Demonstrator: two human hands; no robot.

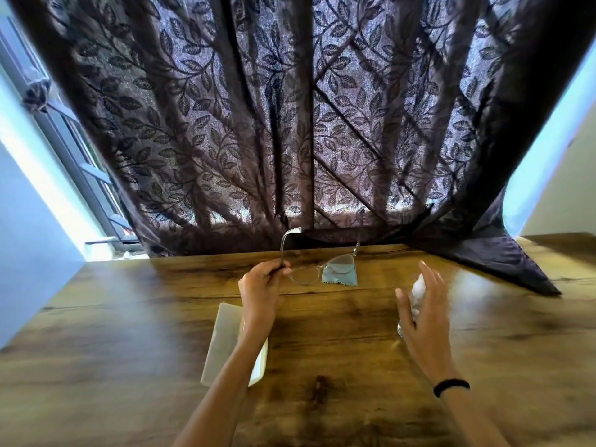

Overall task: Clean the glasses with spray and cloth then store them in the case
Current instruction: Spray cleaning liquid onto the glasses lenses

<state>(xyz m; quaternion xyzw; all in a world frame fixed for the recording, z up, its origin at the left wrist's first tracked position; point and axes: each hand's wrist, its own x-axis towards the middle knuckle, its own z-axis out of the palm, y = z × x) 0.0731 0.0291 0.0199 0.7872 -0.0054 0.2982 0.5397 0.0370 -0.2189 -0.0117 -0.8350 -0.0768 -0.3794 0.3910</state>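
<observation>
Fingers of the left hand [262, 283] pinch the glasses [304, 275] by one temple over the cloth [340, 279], right hand [424, 312] splays round the blurred spray bottle [418, 290], grip I cannot tell: I'd steady the frame, mist both lenses lightly

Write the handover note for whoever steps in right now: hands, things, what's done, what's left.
Left hand: pinches the glasses by one temple near the hinge, temples pointing up.
Right hand: fingers spread round the spray bottle; it is blurred, so a firm grip cannot be told.
Cloth: flat on the table, just behind the glasses' far lens.
Case: on the table, under the left forearm.
Done: glasses in hand, spray bottle at hand. Whether any spray is on the lenses cannot be told.
Left: spray, wipe with the cloth, put the glasses in the case.
</observation>
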